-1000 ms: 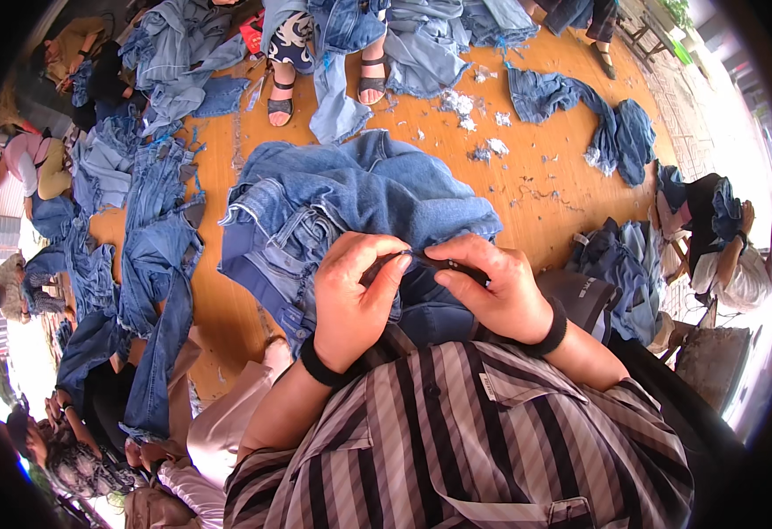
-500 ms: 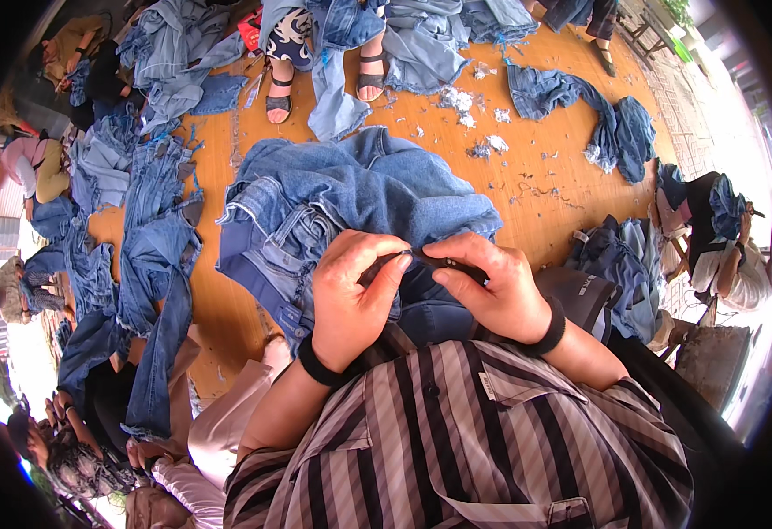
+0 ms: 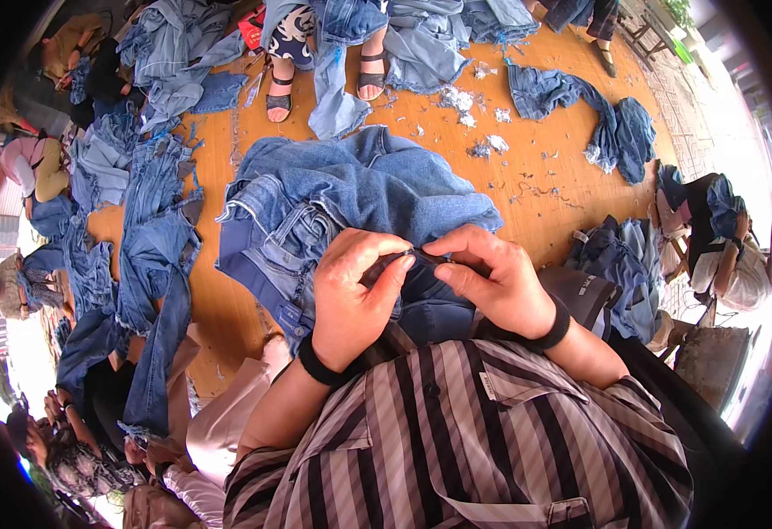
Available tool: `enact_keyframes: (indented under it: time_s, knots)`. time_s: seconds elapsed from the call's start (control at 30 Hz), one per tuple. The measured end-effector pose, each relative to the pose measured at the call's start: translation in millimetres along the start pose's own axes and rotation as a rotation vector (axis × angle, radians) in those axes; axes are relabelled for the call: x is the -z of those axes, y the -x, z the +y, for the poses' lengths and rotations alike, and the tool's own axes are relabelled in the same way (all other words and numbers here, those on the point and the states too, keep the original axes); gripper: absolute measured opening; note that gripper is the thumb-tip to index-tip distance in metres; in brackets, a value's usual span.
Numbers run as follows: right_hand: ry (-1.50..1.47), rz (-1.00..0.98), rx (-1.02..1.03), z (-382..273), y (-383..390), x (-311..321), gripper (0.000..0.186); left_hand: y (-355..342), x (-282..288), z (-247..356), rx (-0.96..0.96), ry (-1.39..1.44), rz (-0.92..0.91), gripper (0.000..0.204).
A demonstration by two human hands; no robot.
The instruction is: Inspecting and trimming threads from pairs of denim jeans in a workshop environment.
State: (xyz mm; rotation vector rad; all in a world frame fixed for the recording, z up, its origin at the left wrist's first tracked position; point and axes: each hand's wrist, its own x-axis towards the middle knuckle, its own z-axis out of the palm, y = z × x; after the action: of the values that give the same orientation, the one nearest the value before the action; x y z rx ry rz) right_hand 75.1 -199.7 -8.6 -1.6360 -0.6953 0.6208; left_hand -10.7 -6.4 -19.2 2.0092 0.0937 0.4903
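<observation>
In front of my chest both hands are closed in pinches, their fingertips almost meeting. My left hand (image 3: 347, 300) pinches a dark edge of cloth between thumb and forefinger. My right hand (image 3: 507, 286) is closed close beside it on a small dark thing, mostly hidden by the fingers; its kind cannot be made out. Beneath and beyond the hands lies a bunched pair of blue jeans (image 3: 386, 189), with a navy strip (image 3: 246, 260) along its left side. A black band circles each wrist.
More jeans lie on the orange floor (image 3: 544, 216) to the left (image 3: 152, 264), the far right (image 3: 562, 93) and the near right (image 3: 619, 264). Lint tufts (image 3: 458, 101) and thread scraps dot the floor. A person's sandalled feet (image 3: 278, 97) stand ahead; several people sit around.
My right fingertips have shifted slightly, and less of the dark thing shows between the fingers. My left hand and the jeans have barely moved.
</observation>
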Motion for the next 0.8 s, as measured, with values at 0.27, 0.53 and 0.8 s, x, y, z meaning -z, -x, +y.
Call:
enact_keyframes:
  time_s: [0.27, 0.53, 0.8]
  knots:
    - [-0.096, -0.012, -0.067, -1.9, -2.5, 1.1, 0.019, 1.6, -0.5, 0.1, 0.033, 0.035, 0.005, 0.009]
    - [-0.119, -0.025, -0.145, 1.5, -2.8, 8.0, 0.019, 2.1, 0.8, 0.8, 0.054, 0.042, -0.006, 0.010]
    - [-0.054, 0.039, -0.024, 2.5, -1.5, 3.9, 0.024, -0.3, 6.0, 0.9, 0.080, 0.068, -0.065, 0.016]
